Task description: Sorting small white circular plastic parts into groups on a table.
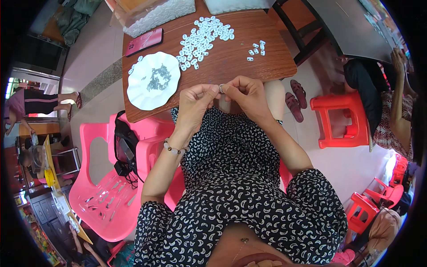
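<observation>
Just over the near edge of the brown wooden table [249, 29], my left hand [196, 103] and my right hand [250, 99] meet fingertip to fingertip. Both pinch one small white piece [221, 88], mostly covered by the fingers; whether a metal bit is with it is too small to tell. Left of my hands lies a white wavy-rimmed plate [137, 94] with many tiny grey metal parts [158, 79] on it. Beyond, a heap of small white oval pieces [195, 44] with dark holes spreads over the tabletop. Several similar pieces [255, 50] sit apart to the right.
A pink phone [144, 42] lies behind the plate, beside a clear bin [162, 17] full of white pieces. A pink chair [100, 200] with a black bag [126, 147] stands left. On the right are a red stool [340, 120], sandals [293, 107] and a seated person at a dark table [347, 26].
</observation>
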`<state>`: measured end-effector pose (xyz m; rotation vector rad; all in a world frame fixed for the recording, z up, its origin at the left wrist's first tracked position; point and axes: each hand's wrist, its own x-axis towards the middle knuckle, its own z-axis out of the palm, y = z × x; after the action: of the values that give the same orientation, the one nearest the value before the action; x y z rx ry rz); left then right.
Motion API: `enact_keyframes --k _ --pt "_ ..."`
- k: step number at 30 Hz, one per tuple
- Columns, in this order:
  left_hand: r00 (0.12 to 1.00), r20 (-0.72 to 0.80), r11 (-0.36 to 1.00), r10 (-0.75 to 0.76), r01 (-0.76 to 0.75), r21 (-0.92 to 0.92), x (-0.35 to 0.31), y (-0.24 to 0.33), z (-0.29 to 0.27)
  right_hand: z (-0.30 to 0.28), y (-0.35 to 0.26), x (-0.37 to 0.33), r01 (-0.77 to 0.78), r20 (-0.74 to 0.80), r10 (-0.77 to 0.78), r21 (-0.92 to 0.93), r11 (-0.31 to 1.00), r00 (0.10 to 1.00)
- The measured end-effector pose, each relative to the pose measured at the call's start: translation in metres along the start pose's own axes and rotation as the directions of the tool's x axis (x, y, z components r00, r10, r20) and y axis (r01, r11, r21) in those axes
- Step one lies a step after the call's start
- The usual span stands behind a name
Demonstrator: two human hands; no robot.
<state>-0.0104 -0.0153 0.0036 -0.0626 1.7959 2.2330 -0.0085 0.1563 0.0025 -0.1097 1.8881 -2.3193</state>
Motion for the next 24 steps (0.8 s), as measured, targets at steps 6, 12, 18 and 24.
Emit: enact_keyframes --k 6,12,18,24 --pt "1.000 -0.021 0.998 -0.007 0.006 -0.056 0.0019 -0.0049 0.0031 -0.0012 0.0044 0.0012 0.007 -0.031 -0.009 -0.040 0.999 0.999" --pt "0.999 -0.024 0.997 -0.026 0.024 -0.070 0.0028 -0.0073 0.0051 -0.0047 0.0031 0.0026 0.018 -0.054 -0.018 0.003 1.000 0.998" --pt "0.996 -0.018 0.989 -0.086 0.083 -0.125 0.0050 -0.0054 0.0042 -0.0081 0.0006 0.0040 -0.008 -0.058 0.010 0.041 0.999 0.998" --pt "0.994 -0.033 0.987 -0.107 0.102 -0.122 0.0089 -0.0045 -0.0024 -0.0101 -0.0022 0.0065 -0.038 -0.066 0.039 0.005 0.999 0.997"
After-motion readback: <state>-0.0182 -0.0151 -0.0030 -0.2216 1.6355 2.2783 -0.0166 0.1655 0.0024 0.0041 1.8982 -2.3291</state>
